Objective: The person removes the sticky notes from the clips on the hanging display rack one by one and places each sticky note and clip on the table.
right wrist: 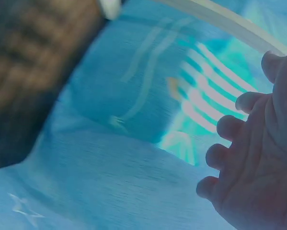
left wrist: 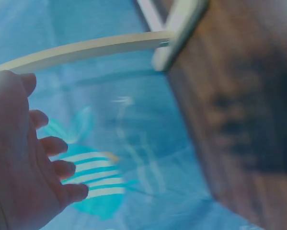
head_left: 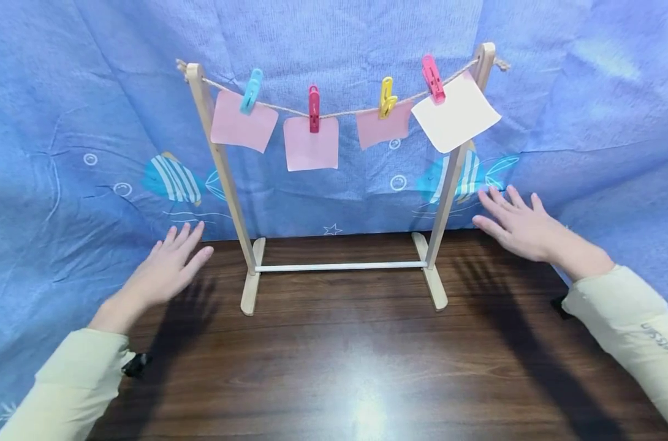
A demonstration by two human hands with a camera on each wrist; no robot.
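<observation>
A wooden rack (head_left: pixel 227 177) stands on the table with a string (head_left: pixel 347 113) tied between its two posts. Four paper pieces hang from the string: a pink sheet (head_left: pixel 240 125) under a blue clothespin (head_left: pixel 251 92), another pink sheet (head_left: pixel 312 147) under a red clothespin (head_left: pixel 314 109), a smaller pink sheet (head_left: pixel 386 128) under a yellow clothespin (head_left: pixel 387 98), and a white sheet (head_left: pixel 455 116) under a pink clothespin (head_left: pixel 433 79). Left of the rack my left hand (head_left: pixel 163 266) is raised with fingers spread, holding nothing. My right hand (head_left: pixel 524 226), likewise spread and bare, hovers right of the rack.
The dark wooden table (head_left: pixel 334 361) reaches back to a blue fish-printed cloth (head_left: pixel 334 202), which also hangs at both sides. A white crossbar (head_left: pixel 339 267) joins the rack's two feet (head_left: pixel 250 291) low over the table.
</observation>
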